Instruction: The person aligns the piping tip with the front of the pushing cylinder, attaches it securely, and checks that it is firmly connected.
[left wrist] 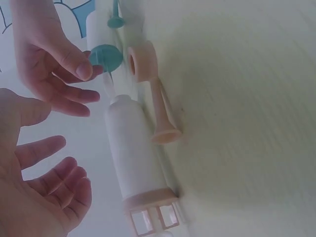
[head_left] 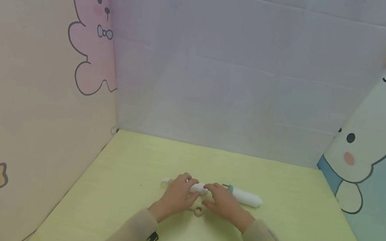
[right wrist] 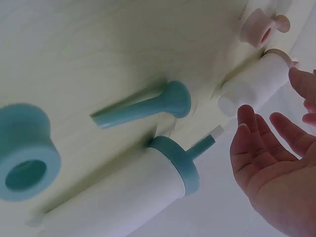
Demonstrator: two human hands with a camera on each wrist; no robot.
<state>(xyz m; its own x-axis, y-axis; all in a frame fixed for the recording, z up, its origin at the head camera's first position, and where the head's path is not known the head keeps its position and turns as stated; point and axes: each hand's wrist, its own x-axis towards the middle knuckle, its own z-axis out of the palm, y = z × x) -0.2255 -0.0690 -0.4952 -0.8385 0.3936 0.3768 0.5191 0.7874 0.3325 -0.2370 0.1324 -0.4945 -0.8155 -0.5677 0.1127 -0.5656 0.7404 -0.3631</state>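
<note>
My left hand reaches over a white cylinder with a peach collar and open frame at one end. Its fingers are loosely bent, with nothing between them in the left wrist view. Facing it, my right hand hovers beside the cylinder's other end, fingers relaxed and holding nothing. Close by lie a peach ring and a flared peach stem. Another white cylinder with a teal collar lies right of my right hand in the head view.
A flared teal stem and a teal ring-shaped piece lie near the teal-collared cylinder. The yellow-green tabletop is bounded by a pale back sheet and side panels with cartoon drawings.
</note>
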